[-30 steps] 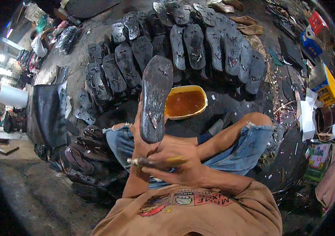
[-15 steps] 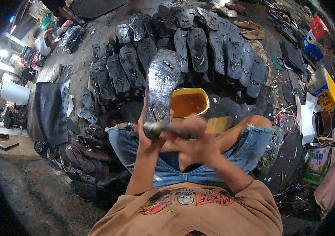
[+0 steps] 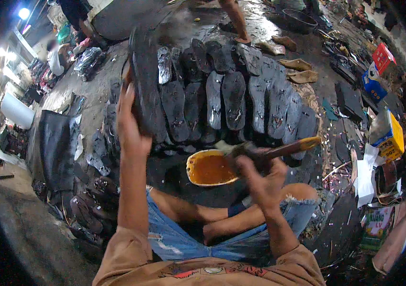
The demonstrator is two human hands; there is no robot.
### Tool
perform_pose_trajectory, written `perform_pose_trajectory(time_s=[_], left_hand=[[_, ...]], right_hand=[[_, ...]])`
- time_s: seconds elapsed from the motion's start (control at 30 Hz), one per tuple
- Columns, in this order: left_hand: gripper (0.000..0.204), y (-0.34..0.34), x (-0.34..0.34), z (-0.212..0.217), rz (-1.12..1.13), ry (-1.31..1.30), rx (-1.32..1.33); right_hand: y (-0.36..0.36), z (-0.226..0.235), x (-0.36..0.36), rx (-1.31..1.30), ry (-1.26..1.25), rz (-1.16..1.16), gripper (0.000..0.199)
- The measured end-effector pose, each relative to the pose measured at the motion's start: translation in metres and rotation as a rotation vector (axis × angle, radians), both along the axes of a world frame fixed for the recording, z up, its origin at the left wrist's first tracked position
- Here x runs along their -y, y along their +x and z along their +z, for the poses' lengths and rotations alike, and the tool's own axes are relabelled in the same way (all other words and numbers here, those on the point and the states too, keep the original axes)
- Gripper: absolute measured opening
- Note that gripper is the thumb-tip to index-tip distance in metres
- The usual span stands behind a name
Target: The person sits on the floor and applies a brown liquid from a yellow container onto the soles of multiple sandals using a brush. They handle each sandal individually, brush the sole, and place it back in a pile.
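Observation:
My left hand (image 3: 133, 126) is raised at the left and grips a dark sandal sole (image 3: 144, 78), held upright nearly edge-on and blurred by motion. My right hand (image 3: 264, 178) is closed around a brush (image 3: 291, 147); its wooden handle points right, and its blurred head hangs at the right rim of a yellowish tub (image 3: 212, 184). Amber liquid (image 3: 208, 167) fills part of that tub, which stands in front of my crossed legs. Whether the bristles touch the liquid, I cannot tell. Beyond the tub, several dark sandal soles (image 3: 233, 101) lie in overlapping rows.
Brown sandals (image 3: 86, 214) are heaped at my left, near a black sheet (image 3: 60, 150). On the right are a yellow-and-blue box (image 3: 389, 136), white paper (image 3: 366, 176) and scraps. Another person's bare leg (image 3: 234, 21) stands beyond the rows; tan foot-shaped pieces (image 3: 303, 76) lie nearby.
The sole has moved up and left, away from my lap. My right hand has taken the brush off it and to the right, beside the tub. A bare leg now shows at the top.

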State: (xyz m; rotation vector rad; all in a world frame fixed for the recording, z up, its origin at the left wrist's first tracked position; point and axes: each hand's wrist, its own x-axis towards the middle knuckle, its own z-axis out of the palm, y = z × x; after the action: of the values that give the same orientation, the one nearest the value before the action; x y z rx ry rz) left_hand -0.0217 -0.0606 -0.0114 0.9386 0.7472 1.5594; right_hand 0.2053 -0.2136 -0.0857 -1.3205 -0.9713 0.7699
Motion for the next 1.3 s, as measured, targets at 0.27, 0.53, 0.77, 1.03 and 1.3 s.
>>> perform_pose_trajectory(time_s=[0.27, 0.53, 0.77, 1.03, 1.3], left_hand=[[0.025, 0.170, -0.286, -0.129, -0.275, -0.527, 0.141], [0.027, 0.212, -0.284, -0.179, -0.157, -0.501, 0.003], [0.055, -0.018, -0.002, -0.053, 0.348, 0.353, -1.395], [0.082, -0.395, 0.316, -0.201, 1.426, -0.813, -2.032], [0.063, -0.356, 0.338, -0.203, 0.987, -1.237, -2.019]], right_hand=[[0.065, -0.053, -0.024, -0.167, -0.186, -0.293, 0.021], [0.066, -0.065, -0.025, -0.238, -0.333, -0.328, 0.036], [0.066, -0.079, -0.022, -0.159, -0.335, -0.314, 0.050], [0.009, -0.044, -0.021, 0.318, -0.100, -0.143, 0.026], [-0.032, -0.111, -0.023, 0.860, -0.136, 0.185, 0.022]])
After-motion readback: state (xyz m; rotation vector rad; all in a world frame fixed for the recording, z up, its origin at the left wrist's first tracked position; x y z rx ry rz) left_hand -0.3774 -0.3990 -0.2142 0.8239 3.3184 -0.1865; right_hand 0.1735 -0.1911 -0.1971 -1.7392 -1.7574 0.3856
